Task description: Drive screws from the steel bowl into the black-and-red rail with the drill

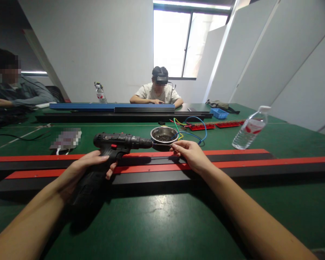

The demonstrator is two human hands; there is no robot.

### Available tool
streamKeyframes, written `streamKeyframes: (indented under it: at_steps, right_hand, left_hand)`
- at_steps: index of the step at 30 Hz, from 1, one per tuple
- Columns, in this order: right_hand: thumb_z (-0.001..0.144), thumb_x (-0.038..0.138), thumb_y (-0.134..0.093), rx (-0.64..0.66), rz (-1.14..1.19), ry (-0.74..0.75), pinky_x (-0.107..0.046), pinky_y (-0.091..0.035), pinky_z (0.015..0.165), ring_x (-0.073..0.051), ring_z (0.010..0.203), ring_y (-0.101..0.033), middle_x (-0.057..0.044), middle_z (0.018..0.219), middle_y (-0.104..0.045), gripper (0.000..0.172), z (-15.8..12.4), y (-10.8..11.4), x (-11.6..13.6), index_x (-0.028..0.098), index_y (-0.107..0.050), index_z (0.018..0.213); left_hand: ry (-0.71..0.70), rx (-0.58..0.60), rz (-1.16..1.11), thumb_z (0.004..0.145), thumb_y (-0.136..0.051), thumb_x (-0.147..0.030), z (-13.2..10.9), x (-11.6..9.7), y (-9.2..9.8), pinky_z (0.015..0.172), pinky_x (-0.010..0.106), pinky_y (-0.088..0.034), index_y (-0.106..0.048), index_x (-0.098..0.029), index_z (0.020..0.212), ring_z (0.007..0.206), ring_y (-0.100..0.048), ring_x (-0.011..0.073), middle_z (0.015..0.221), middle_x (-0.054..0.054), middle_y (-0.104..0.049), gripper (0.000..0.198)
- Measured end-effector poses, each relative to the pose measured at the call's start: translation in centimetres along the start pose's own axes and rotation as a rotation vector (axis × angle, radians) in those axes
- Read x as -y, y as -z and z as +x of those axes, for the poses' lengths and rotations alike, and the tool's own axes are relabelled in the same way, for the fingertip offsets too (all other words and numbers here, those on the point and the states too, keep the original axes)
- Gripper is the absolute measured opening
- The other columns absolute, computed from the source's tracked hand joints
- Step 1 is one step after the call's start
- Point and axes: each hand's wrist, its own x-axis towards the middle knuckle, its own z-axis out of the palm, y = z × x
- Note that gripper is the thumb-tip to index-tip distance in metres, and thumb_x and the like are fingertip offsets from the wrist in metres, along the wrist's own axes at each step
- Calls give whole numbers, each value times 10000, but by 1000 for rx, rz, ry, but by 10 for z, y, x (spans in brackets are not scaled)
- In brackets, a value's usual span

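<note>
My left hand [93,164] is wrapped round the grip of a black cordless drill [116,142], which points to the right above the long black and red rails [233,162]. My right hand [191,153] is pinched at the drill's bit tip, its fingers closed on something too small to make out. Just behind the two hands stands a small metal bowl [164,134] holding dark screws.
Coloured wires [191,130] loop right of the bowl. A plastic water bottle [249,128] leans at the right. Red strips [216,125], a blue tray [219,113] and long blue and black rails [111,108] lie further back. Two other people sit across the green table [157,216].
</note>
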Motion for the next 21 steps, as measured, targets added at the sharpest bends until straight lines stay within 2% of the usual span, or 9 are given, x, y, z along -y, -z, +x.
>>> streamKeyframes:
  at_steps: [9, 14, 21]
  right_hand:
    - [744, 537, -898, -6, -3, -8, -286, -479, 628, -140, 671, -586, -79, 836, -747, 400, 0, 0, 1, 169, -786, 853]
    - [770, 513, -887, 2, -14, -7, -288, -480, 631, -141, 670, -592, -80, 838, -746, 362, -1, 0, 3, 173, -788, 845]
    - [755, 510, -899, 0, 0, -9, -295, -488, 646, -145, 675, -598, -80, 838, -751, 367, -1, 0, 2, 174, -791, 854]
  left_hand:
    - [-1, -1, -2, 727, -889, -212, -1, 0, -1, 575, 282, -614, -680, -135, 1015, 622, -684, 179, 831, 81, -711, 364]
    - [0, 20, 9, 760, -873, -193, -4, -2, -4, 588, 271, -611, -673, -136, 1020, 635, -687, 174, 833, 78, -708, 333]
    - [7, 2, 8, 736, -881, -200, -3, -2, -4, 577, 275, -612, -679, -144, 1002, 626, -683, 174, 829, 76, -707, 339]
